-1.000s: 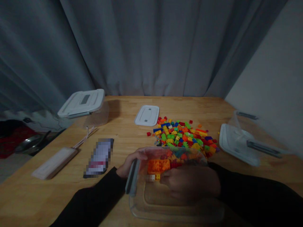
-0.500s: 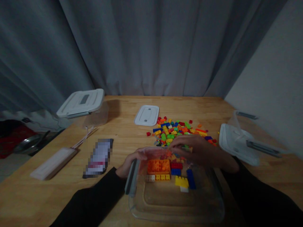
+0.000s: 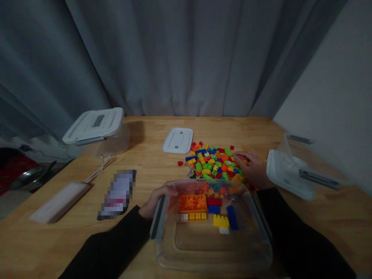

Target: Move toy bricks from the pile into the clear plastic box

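Observation:
A clear plastic box [image 3: 223, 252] with grey side clips stands in front of me, without a lid on it. Toy bricks lie inside, among them an orange brick [image 3: 192, 204], a yellow brick [image 3: 221, 221] and a long blue brick [image 3: 232, 217]. My left hand [image 3: 158, 197] grips the box's far left corner, its fingers over the rim. Beyond the box is a heap of mixed coloured bricks [image 3: 215, 162]. My right hand [image 3: 252, 168] reaches to the heap's right side, fingers stretched and slightly apart over the bricks; nothing held can be made out.
A white lid [image 3: 178, 140] lies behind the heap. At left are a lidded box [image 3: 114, 141], a blurred-out phone [image 3: 117, 193] and a pale bar-shaped thing [image 3: 59, 202] with a cord. A clear box with a white lid [image 3: 286, 174] sits at right.
My right hand has moved from above the box's far rim, forward and right to the brick heap. My left hand keeps its hold on the box. The view has shifted slightly.

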`<state>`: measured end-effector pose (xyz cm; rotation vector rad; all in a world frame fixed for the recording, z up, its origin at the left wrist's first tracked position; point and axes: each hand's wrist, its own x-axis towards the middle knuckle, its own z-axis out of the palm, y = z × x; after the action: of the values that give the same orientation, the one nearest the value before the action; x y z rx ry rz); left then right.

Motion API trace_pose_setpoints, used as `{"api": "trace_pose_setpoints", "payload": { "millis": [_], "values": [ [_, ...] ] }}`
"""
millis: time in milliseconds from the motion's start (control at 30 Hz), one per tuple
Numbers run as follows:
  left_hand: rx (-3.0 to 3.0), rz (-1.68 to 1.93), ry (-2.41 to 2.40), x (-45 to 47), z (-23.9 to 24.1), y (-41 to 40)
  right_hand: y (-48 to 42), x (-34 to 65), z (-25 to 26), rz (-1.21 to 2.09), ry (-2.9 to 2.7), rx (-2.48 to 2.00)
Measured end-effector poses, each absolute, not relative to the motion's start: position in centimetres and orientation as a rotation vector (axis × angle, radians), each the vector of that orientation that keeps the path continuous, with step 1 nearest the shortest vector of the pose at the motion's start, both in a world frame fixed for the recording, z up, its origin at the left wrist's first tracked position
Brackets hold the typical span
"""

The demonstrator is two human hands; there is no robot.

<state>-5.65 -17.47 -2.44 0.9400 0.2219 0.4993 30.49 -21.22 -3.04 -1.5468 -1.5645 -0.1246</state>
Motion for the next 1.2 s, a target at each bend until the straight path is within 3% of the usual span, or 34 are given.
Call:
{"api": "trace_pose_setpoints", "payload": {
  "millis": [300,633,1200],
  "values": [
    [0.922,0.519,0.217,-6.0,-2.9,-17.5,-20.2,31.5,-5.2,-0.138,-1.858,-1.554],
    [0.874,0.547,0.197,-6.0,-2.8,-17.5,-17.6,32.4,-1.2,0.119,-2.097,-1.672],
    [0.884,0.558,0.198,-5.8,-2.5,-17.7,-18.5,32.9,-2.8,0.018,-1.988,-1.609]
  ]
}}
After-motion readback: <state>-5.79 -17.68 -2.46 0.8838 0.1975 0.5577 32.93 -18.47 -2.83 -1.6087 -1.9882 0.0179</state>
